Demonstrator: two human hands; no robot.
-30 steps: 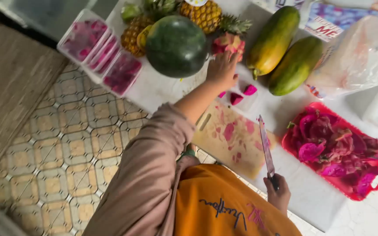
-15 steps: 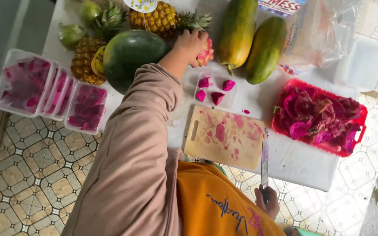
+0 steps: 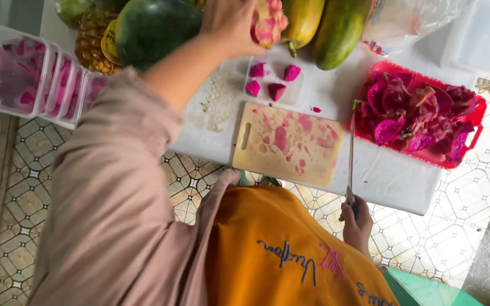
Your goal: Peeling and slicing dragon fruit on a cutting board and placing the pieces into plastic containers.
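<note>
Left hand (image 3: 231,22) outstretched, gripping dragon fruit (image 3: 269,21)

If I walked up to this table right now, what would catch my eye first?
Probably the red tray heaped with bright pink dragon fruit peels at the right of the white table. Next, the left hand gripping a whole dragon fruit at the far edge, beside a big dark green watermelon. The right hand holds a long knife next to the pink-stained cutting board.
</note>
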